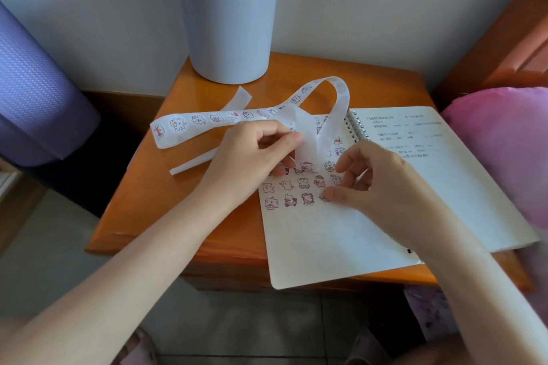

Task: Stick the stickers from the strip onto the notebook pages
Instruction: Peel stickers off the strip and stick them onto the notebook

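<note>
Pinching: left hand (252, 154) on strip (207, 120), 12 o'clock of stickers (302, 184)
right hand (376, 184): curled at stickers' 3 o'clock, grip unclear
notebook (326, 240): open, on table (166, 201)

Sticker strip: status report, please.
Left hand pinches sticker strip. Right hand fingers on notebook page, grip unclear. Sticker rows already on page. Nothing blocking.

Bare tabletop (154, 187) lies open at centre left. The bin (228, 24) blocks the upper middle; the looped strip (213, 118) arches across the centre.
</note>
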The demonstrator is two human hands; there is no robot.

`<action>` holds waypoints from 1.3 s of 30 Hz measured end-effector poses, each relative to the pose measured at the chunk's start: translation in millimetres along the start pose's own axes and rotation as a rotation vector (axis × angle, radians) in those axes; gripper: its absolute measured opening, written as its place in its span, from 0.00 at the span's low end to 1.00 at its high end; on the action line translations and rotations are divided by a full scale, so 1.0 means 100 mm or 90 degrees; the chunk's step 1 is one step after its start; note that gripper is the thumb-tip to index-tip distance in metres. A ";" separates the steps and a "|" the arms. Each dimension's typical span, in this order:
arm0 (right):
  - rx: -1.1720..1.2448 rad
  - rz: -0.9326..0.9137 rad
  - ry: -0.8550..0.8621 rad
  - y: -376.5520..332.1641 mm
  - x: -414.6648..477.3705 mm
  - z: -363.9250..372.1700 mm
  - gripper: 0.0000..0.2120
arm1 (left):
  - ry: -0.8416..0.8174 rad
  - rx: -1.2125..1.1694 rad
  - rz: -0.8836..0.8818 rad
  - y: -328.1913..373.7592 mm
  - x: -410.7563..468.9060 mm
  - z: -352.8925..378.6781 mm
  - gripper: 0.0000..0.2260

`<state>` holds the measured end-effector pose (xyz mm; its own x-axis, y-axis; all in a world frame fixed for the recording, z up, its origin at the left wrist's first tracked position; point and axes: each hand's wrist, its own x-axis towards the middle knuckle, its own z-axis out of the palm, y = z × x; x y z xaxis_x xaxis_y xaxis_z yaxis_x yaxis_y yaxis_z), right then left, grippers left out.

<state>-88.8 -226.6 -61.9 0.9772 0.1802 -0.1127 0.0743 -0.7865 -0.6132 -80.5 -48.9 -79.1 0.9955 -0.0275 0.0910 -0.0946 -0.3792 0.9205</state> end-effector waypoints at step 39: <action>0.132 -0.190 0.190 -0.12 0.04 0.08 0.07 | 0.019 -0.073 0.049 0.04 0.00 -0.02 0.10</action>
<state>-87.1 -211.6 -60.9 0.9362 0.1784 0.3030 0.3485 -0.5857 -0.7318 -81.4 -49.1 -74.7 0.9847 -0.0236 0.1724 -0.1723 -0.2694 0.9475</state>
